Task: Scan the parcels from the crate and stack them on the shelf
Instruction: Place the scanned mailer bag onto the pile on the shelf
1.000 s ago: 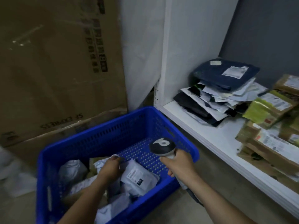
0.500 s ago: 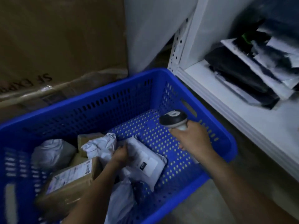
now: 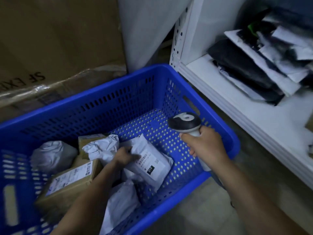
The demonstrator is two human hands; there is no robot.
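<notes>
A blue perforated crate (image 3: 118, 92) stands on the floor and holds several parcels. My left hand (image 3: 124, 156) is inside it, gripping the left edge of a white poly-bag parcel (image 3: 150, 164) whose barcode label faces up. My right hand (image 3: 205, 144) holds a black-and-white handheld scanner (image 3: 184, 122) above the crate's right side, its head toward the parcels. A crumpled white bag (image 3: 101, 147), a grey bag (image 3: 50, 156), a brown labelled box (image 3: 71, 182) and another white bag (image 3: 122, 200) also lie in the crate. The white shelf (image 3: 228, 92) is at the right.
A pile of black, white and dark flat mailers (image 3: 257, 65) lies on the shelf. A large brown cardboard carton (image 3: 55, 39) leans behind the crate. The shelf's white perforated upright (image 3: 177, 36) stands just beyond the crate's far corner. Grey floor (image 3: 203, 209) shows at the crate's right.
The view has dropped and closed in on the crate. My left hand has shifted onto the white labelled parcel, turning its label upward. The scanner hand stays above the crate's right side.
</notes>
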